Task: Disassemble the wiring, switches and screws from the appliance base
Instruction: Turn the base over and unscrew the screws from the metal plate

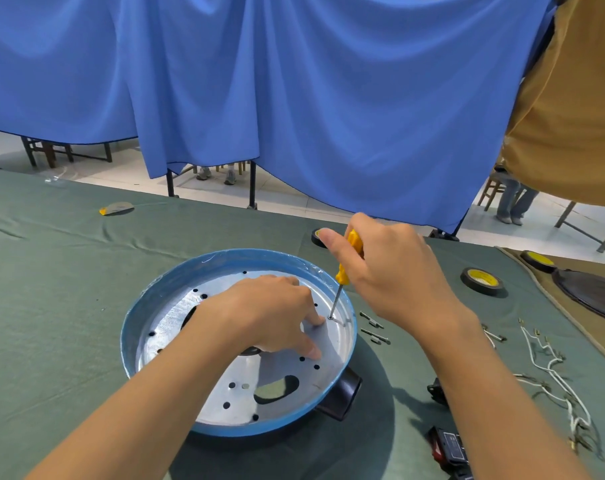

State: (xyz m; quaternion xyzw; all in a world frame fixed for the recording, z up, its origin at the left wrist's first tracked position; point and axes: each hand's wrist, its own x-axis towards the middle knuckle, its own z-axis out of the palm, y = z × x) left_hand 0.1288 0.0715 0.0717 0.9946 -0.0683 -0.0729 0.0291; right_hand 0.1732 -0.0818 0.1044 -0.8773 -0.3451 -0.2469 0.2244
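**Subject.** The appliance base (pixel 225 255) is a round, blue-rimmed pan with a perforated metal plate (pixel 283 386) inside. It sits on the green cloth (pixel 51 306) directly in front of the person, with its black side housing (pixel 342 393) at the near right. One screw (pixel 330 317) shows in the plate close to the right rim. The tip of the screwdriver (pixel 343 271) stands on that screw, the shaft slightly tilted and the yellow handle uppermost.

**Hands.** The right hand (pixel 394 275) is wrapped round the screwdriver handle. The left hand (pixel 266 306) lies inside the pan with its fingers fairly straight, pressing on the plate. Its forefinger tip is just beside the screw, and it holds nothing.

**Surroundings.** Loose screws (pixel 374 329) lie on the cloth just right of the pan. White wires (pixel 550 362) lie farther right, and a black switch unit (pixel 450 445) lies near the right forearm. A roll of black tape (pixel 481 280) sits beyond.

**Assessment.** The wiring and at least one switch appear to be out already. The step in hand is removal of a plate screw, and whether it has loosened cannot be told. The next move calls for firm downward pressure while turning, with the left hand bracing the pan against rotation. The freed screw should then be lifted out to join the others. A slipping tip would endanger the adjacent forefinger.
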